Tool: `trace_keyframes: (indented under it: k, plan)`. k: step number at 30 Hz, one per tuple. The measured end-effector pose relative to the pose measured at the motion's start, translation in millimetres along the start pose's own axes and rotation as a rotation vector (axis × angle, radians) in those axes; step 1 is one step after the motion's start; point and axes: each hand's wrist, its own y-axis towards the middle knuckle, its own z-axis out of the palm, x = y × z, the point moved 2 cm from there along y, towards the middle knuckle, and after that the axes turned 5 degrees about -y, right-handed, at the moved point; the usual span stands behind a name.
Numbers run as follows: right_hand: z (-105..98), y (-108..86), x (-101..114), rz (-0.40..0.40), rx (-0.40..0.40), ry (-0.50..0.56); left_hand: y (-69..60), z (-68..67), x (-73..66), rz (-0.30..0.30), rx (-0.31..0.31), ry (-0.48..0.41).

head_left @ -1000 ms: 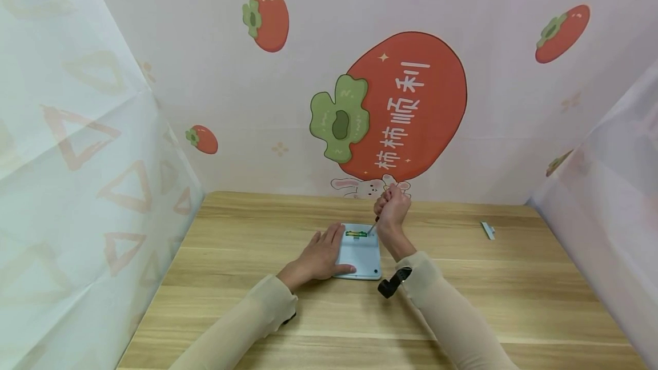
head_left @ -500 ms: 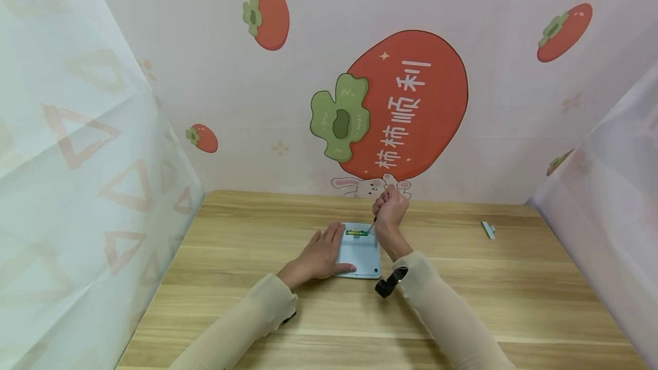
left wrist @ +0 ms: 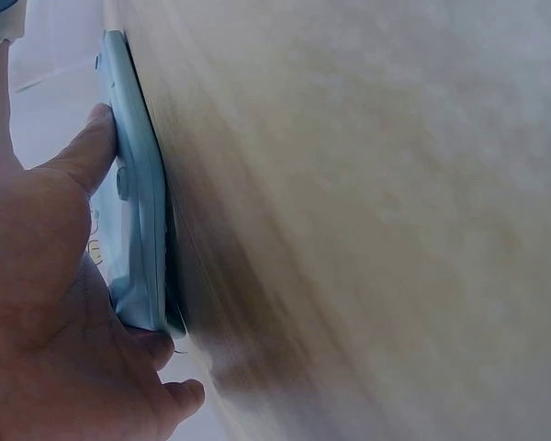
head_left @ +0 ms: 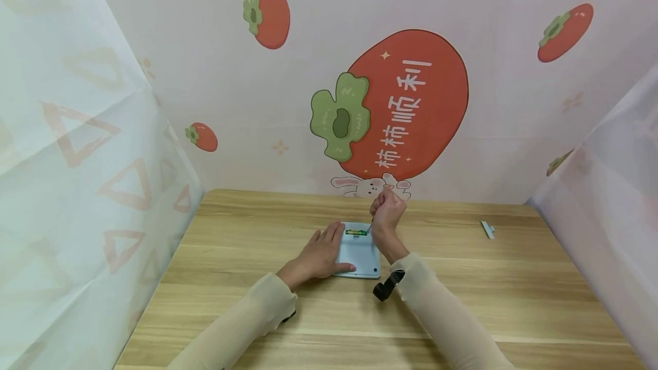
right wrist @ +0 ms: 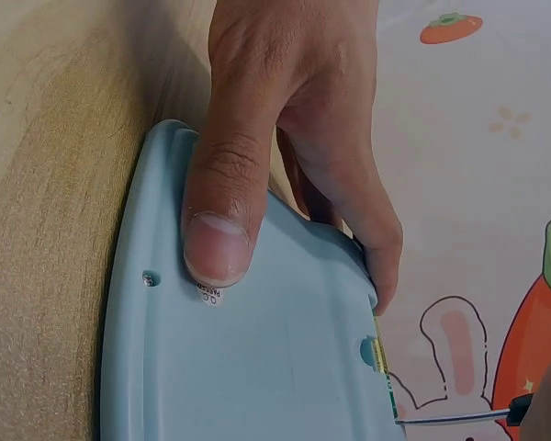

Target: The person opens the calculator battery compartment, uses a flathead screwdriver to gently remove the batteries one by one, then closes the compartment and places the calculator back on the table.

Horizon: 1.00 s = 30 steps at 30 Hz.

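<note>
A flat light blue device [head_left: 362, 257] lies back side up on the table, its battery slot uncovered. A green and yellow battery [head_left: 356, 232] sits in that slot near the far edge. My left hand [head_left: 317, 256] presses the device's left side, thumb laid on its back and fingers stretched toward the far left corner. Curled fingers of my right hand [head_left: 388, 214] grip a thin screwdriver [right wrist: 455, 421] with a dark handle. Its metal tip meets the slot at the battery's right end. The right fist hides most of the handle.
A small light blue cover piece [head_left: 488, 230] lies to the right on the wooden table [head_left: 452, 301]. Behind the table hangs a white cloth [head_left: 231, 101] printed with persimmons, and cloth walls stand at both sides.
My right hand has shifted slightly left and tipped, taking the screwdriver's handle with it. The left hand and the device stay in place; the battery still lies in the slot.
</note>
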Motion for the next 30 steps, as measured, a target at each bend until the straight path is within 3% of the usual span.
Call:
trace_keyframes:
  k: [13,21,30]
  plan:
    - [3.6,1.6,7.5,0.022,0.157,0.072,-3.0,-3.6,-1.8,0.020,-0.017,-0.034]
    - [5.5,0.8,6.0,0.077,0.123,-0.018,-2.6,-2.9,-1.2,0.025,-0.022,-0.028]
    - [6.6,-1.9,1.5,0.014,0.110,-0.104,-0.5,-0.8,-0.5,0.026,-0.018,-0.028]
